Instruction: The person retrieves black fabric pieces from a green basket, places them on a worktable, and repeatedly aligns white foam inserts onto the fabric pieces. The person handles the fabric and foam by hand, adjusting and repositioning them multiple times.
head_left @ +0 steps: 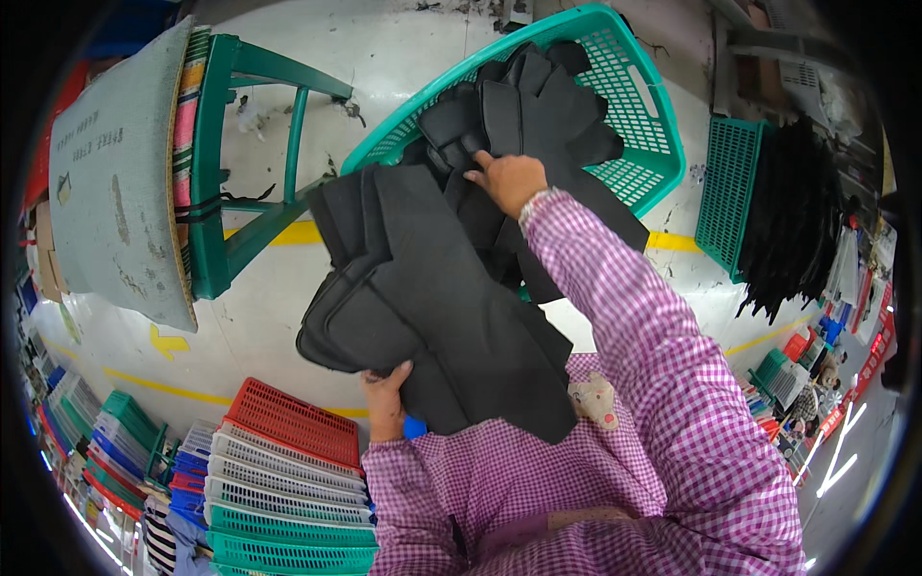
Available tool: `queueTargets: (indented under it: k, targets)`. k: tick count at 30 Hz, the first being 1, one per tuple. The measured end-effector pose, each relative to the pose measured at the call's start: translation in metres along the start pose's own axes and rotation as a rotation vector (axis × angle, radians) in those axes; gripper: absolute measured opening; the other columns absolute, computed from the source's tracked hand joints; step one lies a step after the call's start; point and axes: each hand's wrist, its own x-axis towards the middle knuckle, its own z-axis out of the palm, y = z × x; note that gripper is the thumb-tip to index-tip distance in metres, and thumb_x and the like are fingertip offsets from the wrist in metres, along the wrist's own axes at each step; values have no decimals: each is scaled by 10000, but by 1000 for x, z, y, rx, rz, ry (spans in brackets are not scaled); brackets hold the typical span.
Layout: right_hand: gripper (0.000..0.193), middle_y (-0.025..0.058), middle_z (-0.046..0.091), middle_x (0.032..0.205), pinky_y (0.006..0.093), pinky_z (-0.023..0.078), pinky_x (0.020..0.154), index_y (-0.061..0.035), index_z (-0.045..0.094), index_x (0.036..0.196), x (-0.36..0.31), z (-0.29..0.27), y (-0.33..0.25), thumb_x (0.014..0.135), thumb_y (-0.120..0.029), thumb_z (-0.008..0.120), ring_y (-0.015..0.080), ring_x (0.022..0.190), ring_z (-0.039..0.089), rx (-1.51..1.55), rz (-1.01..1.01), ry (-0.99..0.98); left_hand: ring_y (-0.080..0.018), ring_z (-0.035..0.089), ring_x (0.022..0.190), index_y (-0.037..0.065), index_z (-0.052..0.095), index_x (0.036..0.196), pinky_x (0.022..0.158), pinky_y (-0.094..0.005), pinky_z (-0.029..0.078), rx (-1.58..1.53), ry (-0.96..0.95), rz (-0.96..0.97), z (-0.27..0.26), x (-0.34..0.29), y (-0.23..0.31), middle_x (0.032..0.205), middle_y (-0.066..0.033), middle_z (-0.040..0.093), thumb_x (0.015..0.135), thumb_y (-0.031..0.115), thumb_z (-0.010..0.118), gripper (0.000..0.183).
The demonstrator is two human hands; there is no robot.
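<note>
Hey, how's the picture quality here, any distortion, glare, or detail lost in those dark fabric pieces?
Head view: strong fisheye bending, with a black rim and the yellow floor line curving; lighting is even and soft on the pale floor; bright glare streaks at the lower right edge; the black fabric stack held by the left hand and right hand shows little surface detail; the green basket is sharp.

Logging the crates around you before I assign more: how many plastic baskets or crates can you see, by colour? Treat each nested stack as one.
Green: 3, the large basket the right hand reaches into, a crate on its side with black pieces, and a small one far right.
Red: 1, topping the stack near the left hand.
Total: 4
</note>
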Motion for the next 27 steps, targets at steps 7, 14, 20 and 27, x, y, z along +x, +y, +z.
queueTargets:
  k: [7, 14, 20, 27]
  targets:
    - [238, 139, 625, 708, 404, 496, 564, -73, 538, 831, -38, -48, 57, 792, -279, 649, 309, 675, 639, 75, 22, 405, -258, 582, 1059, -19, 515, 1214, 947, -360, 467, -79, 7, -87, -29, 0, -7, 1175, -123, 592, 744, 9, 734, 519]
    - [142, 102, 557, 668, 403, 479, 514, -69, 536, 787, -165, -116, -3, 662, -84, 601, 284, 598, 588, 253, -302, 383, -266, 583, 1062, -6, 512, 1220, 944, -373, 475, -61, -16, -121, -24, -2, -11, 1186, -122, 587, 752, 9, 728, 516]
    - [236, 121, 561, 857, 367, 409, 729, -171, 587, 1063, -183, -33, -162, 836, -231, 566, 227, 748, 576, 588, -680, -35, -212, 510, 1153, 63, 464, 1301, 971, -325, 448, -298, -151, -273, -34, -19, -9, 1214, -72, 535, 904, 154, 528, 413]
    - [289, 115, 563, 911, 334, 494, 717, -45, 439, 1162, -160, 18, -146, 951, -232, 503, 215, 792, 599, 1467, -251, -403, -243, 462, 1220, 41, 433, 1347, 1062, -404, 346, -706, -287, -214, -50, -23, -15, 1389, -81, 453, 933, 334, 546, 520]
